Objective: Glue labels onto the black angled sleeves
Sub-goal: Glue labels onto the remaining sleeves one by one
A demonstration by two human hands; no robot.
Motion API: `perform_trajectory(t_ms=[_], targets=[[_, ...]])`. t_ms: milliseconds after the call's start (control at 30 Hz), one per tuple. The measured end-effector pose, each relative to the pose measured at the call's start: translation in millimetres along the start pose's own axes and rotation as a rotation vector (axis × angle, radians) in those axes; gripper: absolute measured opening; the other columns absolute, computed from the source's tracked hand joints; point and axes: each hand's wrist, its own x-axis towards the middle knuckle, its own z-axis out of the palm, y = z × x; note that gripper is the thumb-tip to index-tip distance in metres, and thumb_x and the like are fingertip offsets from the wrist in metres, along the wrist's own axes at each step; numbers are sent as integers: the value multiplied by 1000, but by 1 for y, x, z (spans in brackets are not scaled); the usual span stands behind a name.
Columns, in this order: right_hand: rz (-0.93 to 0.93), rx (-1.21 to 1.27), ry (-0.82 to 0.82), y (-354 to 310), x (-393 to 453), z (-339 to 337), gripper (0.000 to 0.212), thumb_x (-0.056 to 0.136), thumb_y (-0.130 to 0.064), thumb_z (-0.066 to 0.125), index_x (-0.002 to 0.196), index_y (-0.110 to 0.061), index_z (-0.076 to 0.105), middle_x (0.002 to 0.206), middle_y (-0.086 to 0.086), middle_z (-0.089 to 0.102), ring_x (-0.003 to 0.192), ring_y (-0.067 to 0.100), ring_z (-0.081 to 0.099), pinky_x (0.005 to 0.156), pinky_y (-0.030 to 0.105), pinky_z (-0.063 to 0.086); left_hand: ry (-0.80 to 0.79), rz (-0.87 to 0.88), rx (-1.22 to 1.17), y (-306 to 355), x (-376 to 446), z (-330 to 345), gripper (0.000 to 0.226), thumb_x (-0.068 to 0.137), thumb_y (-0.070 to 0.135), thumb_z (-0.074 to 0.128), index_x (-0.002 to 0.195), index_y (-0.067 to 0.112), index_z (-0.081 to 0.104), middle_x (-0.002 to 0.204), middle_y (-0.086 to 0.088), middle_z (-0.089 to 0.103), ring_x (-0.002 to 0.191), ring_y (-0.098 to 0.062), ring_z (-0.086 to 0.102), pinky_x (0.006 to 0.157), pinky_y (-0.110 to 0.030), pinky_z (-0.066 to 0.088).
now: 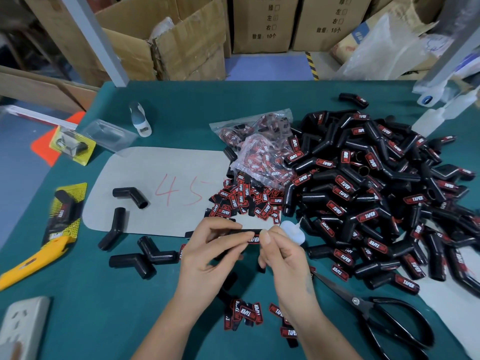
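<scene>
**Pressing a label onto a sleeve**

I hold a black angled sleeve (235, 236) in the air over the near middle of the green table (104, 294). My left hand (207, 252) curls round its left part, thumb on top. My right hand (281, 252) pinches the sleeve's right end, with thumb and forefinger pressed on a red and black label (254, 239) that lies against the sleeve. A small white glue bottle (292, 229) lies just beyond my right hand.

To the right, a big heap of labelled sleeves (376, 198) covers the table. At its left edge lie clear bags of labels (259, 146) and a loose spread of labels (244, 198), partly on a grey sheet (161, 178) marked 45 in red. Two bare sleeves (130, 196) lie on that sheet, with more (145, 258) on the table nearer me. A few labels (244, 311) lie near, between my wrists. Black scissors (376, 315) lie at the near right, and a yellow utility knife (31, 261) at the left. Cardboard boxes (181, 35) stand beyond the table's far edge.
</scene>
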Motion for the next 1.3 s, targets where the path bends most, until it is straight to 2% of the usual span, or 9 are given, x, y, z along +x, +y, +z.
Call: perform_trajectory(t_ms=[133, 233, 367, 500, 633, 767, 900, 1067, 1300], targets=[[-37, -64, -56, -6, 0, 2, 25, 97, -48, 58, 75, -45, 70, 73, -15, 45, 68, 3, 44, 67, 16, 38, 13, -131, -101, 1, 3, -2, 18, 93, 16, 74, 109, 18, 83, 111, -3, 64, 87, -28, 66, 61, -27, 60], [-38, -88, -51, -7, 0, 2, 15, 96, -39, 71, 83, -44, 78, 74, -16, 44, 70, 3, 44, 67, 17, 38, -22, -220, -168, 1, 5, -6, 18, 93, 21, 73, 107, 21, 84, 108, 1, 64, 77, -25, 67, 60, -27, 59], [-63, -99, -60, -8, -1, 3, 28, 102, -37, 60, 78, -46, 72, 76, -16, 48, 65, 1, 48, 66, 14, 40, -70, -279, -166, 0, 6, -8, 21, 93, 21, 71, 110, 24, 83, 110, 5, 64, 77, -23, 69, 67, -26, 61], [-69, -152, -54, -10, -1, 3, 35, 102, -49, 48, 69, -41, 58, 75, -12, 47, 66, 6, 50, 70, 19, 42, -86, -210, -111, -3, 6, -11, 27, 99, 21, 67, 122, 28, 78, 118, 6, 63, 92, -24, 71, 81, -26, 62], [-219, -221, 86, -12, -12, 0, 20, 102, -48, 57, 89, -35, 65, 80, -7, 62, 65, 15, 60, 65, 30, 49, -52, -190, -135, -3, -2, -8, 49, 97, 39, 72, 144, 41, 60, 126, 4, 66, 113, -34, 68, 90, -55, 60], [-327, -174, 219, -25, -24, -11, 10, 95, -41, 70, 96, -48, 63, 87, -13, 63, 65, 15, 64, 64, 25, 53, 2, -193, -294, 13, -4, 10, 71, 96, 36, 77, 158, 37, 41, 127, -4, 71, 116, -29, 69, 88, -40, 62], [-525, -196, 424, -38, -22, -55, 5, 101, -32, 68, 102, -36, 64, 95, -15, 64, 63, 12, 64, 53, 21, 52, -163, -123, -331, 28, 4, 21, 78, 100, 35, 72, 163, 41, 26, 156, -6, 52, 139, -34, 55, 107, -41, 53], [-185, -346, 602, -38, 12, -105, 10, 99, -39, 70, 92, -37, 64, 70, -3, 71, 61, 8, 65, 63, 31, 49, -77, -95, -259, 32, -11, 15, 62, 101, 20, 63, 157, 36, 42, 149, -10, 53, 136, -37, 55, 102, -44, 55], [-127, -353, 606, -19, 26, -113, 12, 98, -50, 68, 92, -41, 63, 68, -2, 73, 57, 9, 65, 50, 18, 47, -93, -151, -26, 18, -34, 5, 35, 103, 23, 60, 136, 32, 67, 139, -1, 58, 124, -30, 62, 101, -42, 57]])
